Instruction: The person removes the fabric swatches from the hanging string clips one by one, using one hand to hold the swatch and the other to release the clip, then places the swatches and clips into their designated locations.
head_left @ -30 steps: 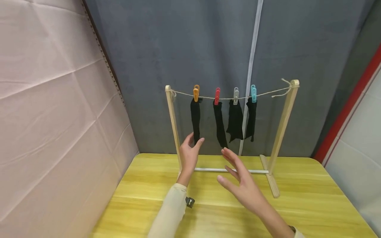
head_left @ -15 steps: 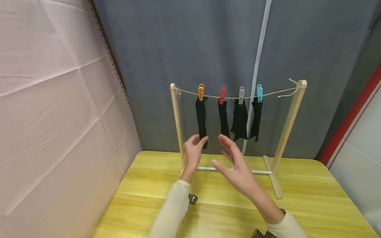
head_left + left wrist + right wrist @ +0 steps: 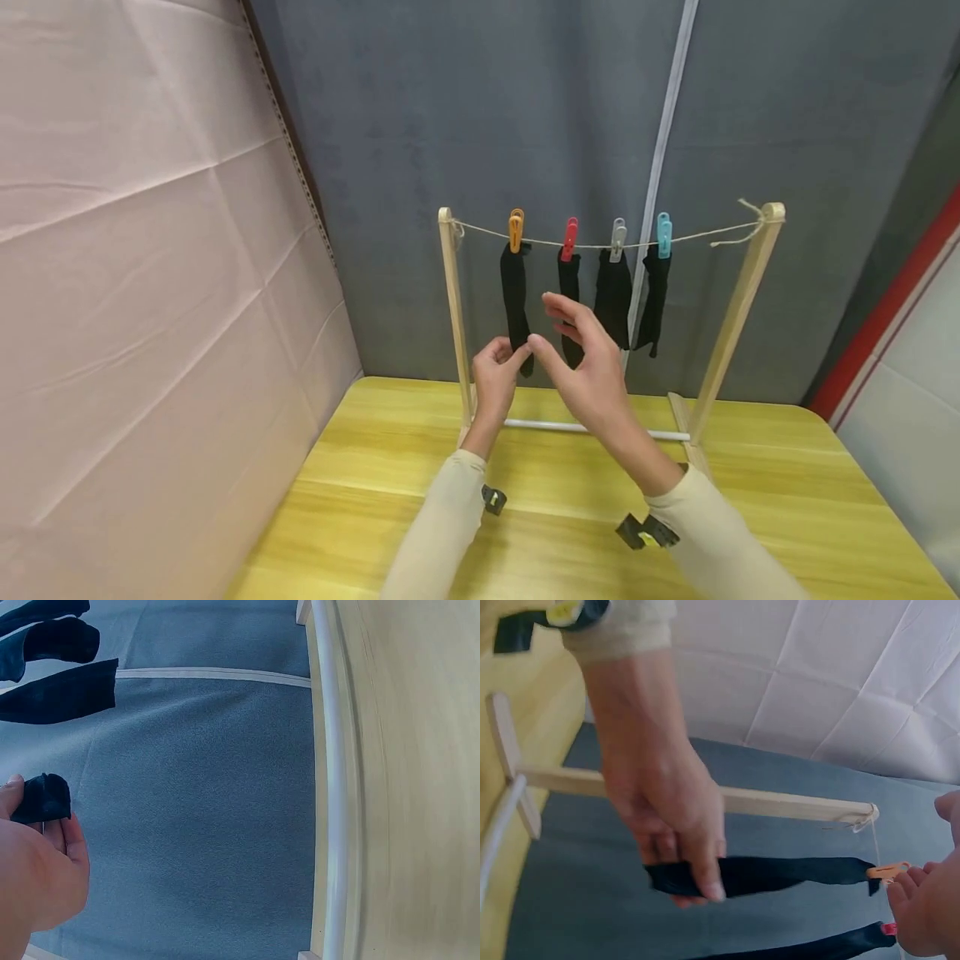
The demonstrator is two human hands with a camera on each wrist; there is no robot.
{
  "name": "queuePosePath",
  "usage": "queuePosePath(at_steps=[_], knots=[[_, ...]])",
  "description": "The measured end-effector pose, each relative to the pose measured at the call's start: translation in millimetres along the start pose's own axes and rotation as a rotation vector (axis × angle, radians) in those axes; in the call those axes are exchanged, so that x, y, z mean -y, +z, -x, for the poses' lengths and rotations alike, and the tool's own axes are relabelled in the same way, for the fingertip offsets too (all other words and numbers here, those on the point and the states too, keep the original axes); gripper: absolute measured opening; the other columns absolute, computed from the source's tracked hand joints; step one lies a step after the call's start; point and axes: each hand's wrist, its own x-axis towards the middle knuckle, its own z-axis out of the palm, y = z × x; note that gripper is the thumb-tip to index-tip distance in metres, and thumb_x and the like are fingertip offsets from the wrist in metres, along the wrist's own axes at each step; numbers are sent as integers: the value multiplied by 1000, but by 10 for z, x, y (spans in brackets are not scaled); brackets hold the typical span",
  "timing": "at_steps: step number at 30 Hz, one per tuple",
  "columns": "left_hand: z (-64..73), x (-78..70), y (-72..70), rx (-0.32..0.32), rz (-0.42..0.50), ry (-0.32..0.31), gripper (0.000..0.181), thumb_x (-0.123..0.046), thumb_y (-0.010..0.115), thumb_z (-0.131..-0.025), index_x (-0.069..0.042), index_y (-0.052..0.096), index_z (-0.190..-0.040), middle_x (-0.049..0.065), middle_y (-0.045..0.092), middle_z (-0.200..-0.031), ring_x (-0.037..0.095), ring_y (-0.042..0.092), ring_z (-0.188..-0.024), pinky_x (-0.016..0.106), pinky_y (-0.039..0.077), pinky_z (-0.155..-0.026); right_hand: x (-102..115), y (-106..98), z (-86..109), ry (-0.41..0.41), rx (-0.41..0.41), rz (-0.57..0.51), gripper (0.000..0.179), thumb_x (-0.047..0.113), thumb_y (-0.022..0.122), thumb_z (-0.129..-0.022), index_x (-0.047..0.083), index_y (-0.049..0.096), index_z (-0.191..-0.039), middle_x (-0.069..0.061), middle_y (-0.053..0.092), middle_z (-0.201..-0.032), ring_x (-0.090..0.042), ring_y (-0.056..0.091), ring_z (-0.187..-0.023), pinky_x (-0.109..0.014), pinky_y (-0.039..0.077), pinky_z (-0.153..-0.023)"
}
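My left hand [image 3: 495, 383] pinches the lower end of the leftmost black sock [image 3: 513, 287], thumb on one side and fingers on the other. An orange clothespin [image 3: 516, 231] clips that sock's top to a string. In the left wrist view its bottom edge [image 3: 46, 796] sticks out past the fingers. My right hand [image 3: 596, 375] is raised to the right of this sock, fingers apart and holding nothing; its thumb tip overlaps the sock's lower part in the head view. In the right wrist view the right fingers [image 3: 907, 889] appear near the orange clothespin.
More black socks hang rightward from a red clothespin [image 3: 570, 239], a grey clothespin [image 3: 618, 240] and a blue clothespin [image 3: 664, 235]. The string [image 3: 708, 233] spans two wooden posts [image 3: 738, 317], joined low by a white rod [image 3: 555, 426]. The stand is on a wooden table [image 3: 360, 467].
My right hand has risen and moved left toward the leftmost sock and its clothespin. My left hand has closed its pinch on the sock's lower end. The head view has shifted slightly.
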Motion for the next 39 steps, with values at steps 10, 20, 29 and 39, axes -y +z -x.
queuePosePath(at_steps=[10,20,29,39], knots=[[11,-6,15,20,35,-6,25,-25,87,-90,-5,74,-91,1,75,-82,8,69,-75,21,56,-72,108,22,-645,-189,-148,335,57,29,77,-98,6,59,-147,-13,64,-148,-28,53,-147,-53,41,-123],[-6,-37,49,-5,-11,4,21,-27,86,-90,-10,74,-89,-2,73,-82,9,69,-76,23,56,-74,148,84,-1090,-235,-57,707,54,35,71,-102,3,60,-144,-18,65,-145,-32,49,-151,-50,33,-129],[0,1,112,-12,-27,22,26,-32,87,-89,-11,72,-88,2,71,-80,10,66,-73,23,53,-72,211,165,-1357,-135,77,840,54,40,63,-106,1,59,-143,-19,64,-141,-36,53,-141,-49,36,-126],[14,30,135,-9,-11,23,27,-31,87,-90,-10,69,-86,-3,65,-74,10,58,-68,21,48,-66,240,64,-1439,-59,89,731,32,34,66,-106,6,68,-122,-13,72,-119,-35,62,-118,-50,42,-117]])
